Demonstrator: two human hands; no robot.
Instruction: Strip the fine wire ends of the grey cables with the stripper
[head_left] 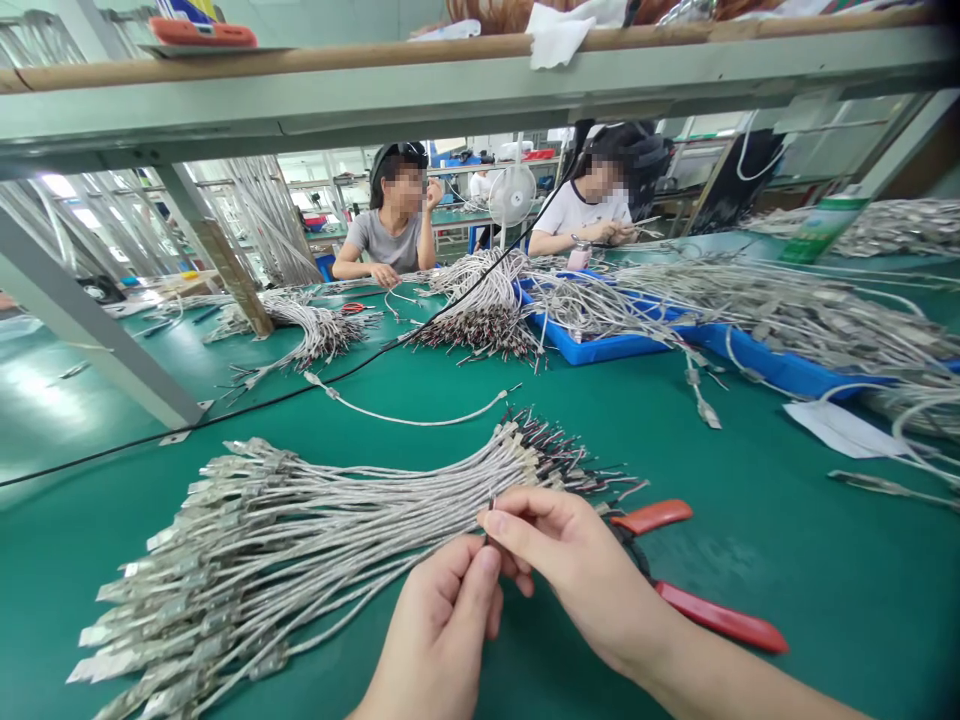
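My left hand [454,615] and my right hand [574,560] meet at the near middle of the table, fingertips pinched together. Between them shows a short bit of thin dark wire [490,507]; the rest of it is hidden by my fingers. Just behind the hands lies a large bundle of white cables [375,497], with metal USB-type plugs at the left and stripped black and red wire ends at the right. A red-handled cutting or stripping tool [720,615] rests to the right, its head hidden by my right hand.
A single white cable [409,418] and a black cord [315,385] cross the green table [637,430]. Blue trays [592,350] heaped with cables stand at the back right. A metal shelf beam [450,95] runs overhead. Two people [394,230] sit across the table.
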